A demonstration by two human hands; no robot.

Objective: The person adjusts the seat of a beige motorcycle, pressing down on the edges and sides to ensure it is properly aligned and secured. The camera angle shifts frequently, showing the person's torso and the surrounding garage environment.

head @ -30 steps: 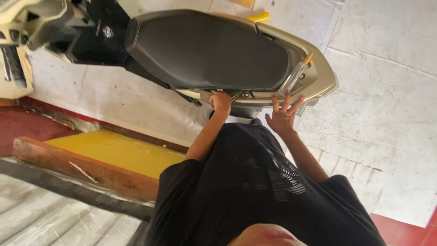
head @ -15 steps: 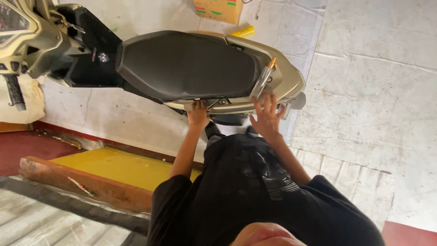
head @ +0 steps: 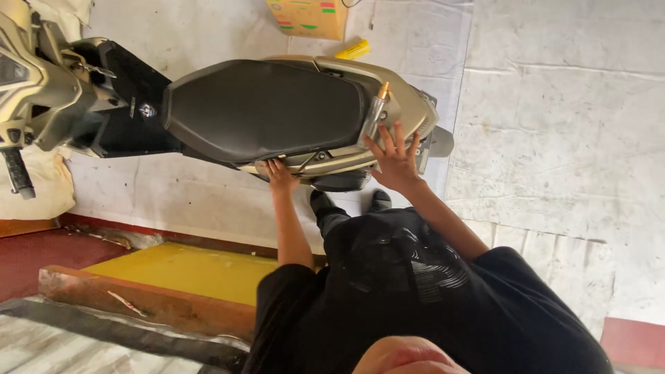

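Since the earlier frames the view has swung so that more of the scooter (head: 277,111) shows, with its front cowl now in sight at the left edge and a cardboard box (head: 307,17) come into view at the top. Both hands have stayed on the scooter's near flank. It stands on pale paving, its black seat (head: 263,107) long and smooth, its body panels a dull tan-gold.

The left hand (head: 281,174) presses against the lower edge of the side panel just under the seat, fingers curled onto the trim; its grip is closed on that edge as far as can be seen. The right hand (head: 395,156) lies flat against the rear panel, fingers spread and open, gripping nothing, just beside a slim metal rod with a brass-coloured tip (head: 377,107) that rests on the tail.

The cardboard box is brown and rectangular, with red and green printed patches on its face, well apart from the hands. Near it on the floor behind the scooter lies a small yellow object (head: 353,50). At lower left a yellow painted ramp (head: 187,270) slopes beside a dark red floor strip (head: 41,253). The person wears a black shirt (head: 429,291).
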